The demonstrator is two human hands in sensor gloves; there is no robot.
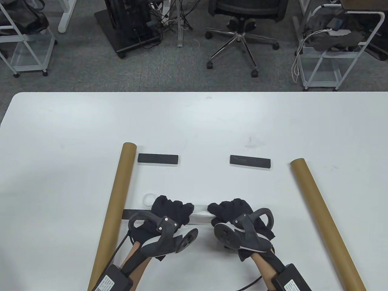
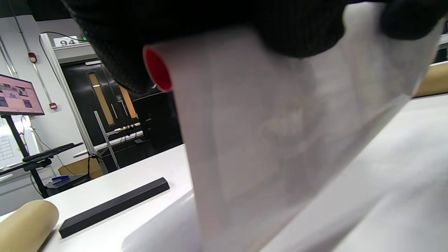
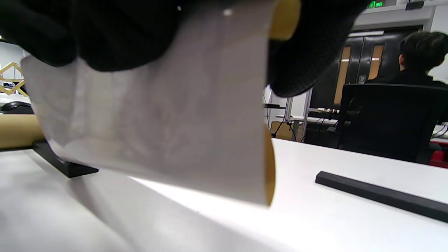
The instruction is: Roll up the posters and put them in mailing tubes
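Note:
A white poster (image 1: 200, 182) lies flat on the white table, and its near edge is curled into a roll (image 1: 200, 211). My left hand (image 1: 172, 209) grips the roll's left part and my right hand (image 1: 230, 210) grips its right part. In the left wrist view the roll (image 2: 266, 115) hangs under my gloved fingers (image 2: 210, 28), with a red inside at its open end. In the right wrist view the roll (image 3: 168, 119) hangs under my fingers (image 3: 105, 28), with a yellow inside. One brown mailing tube (image 1: 116, 206) lies left of the poster, another (image 1: 324, 218) lies right of it.
Two black bar weights (image 1: 158, 158) (image 1: 250, 161) sit on the poster's far corners. A third bar (image 1: 128, 213) lies by my left hand, next to the left tube. An office chair (image 1: 242, 30) and carts stand on the floor beyond the table's far edge.

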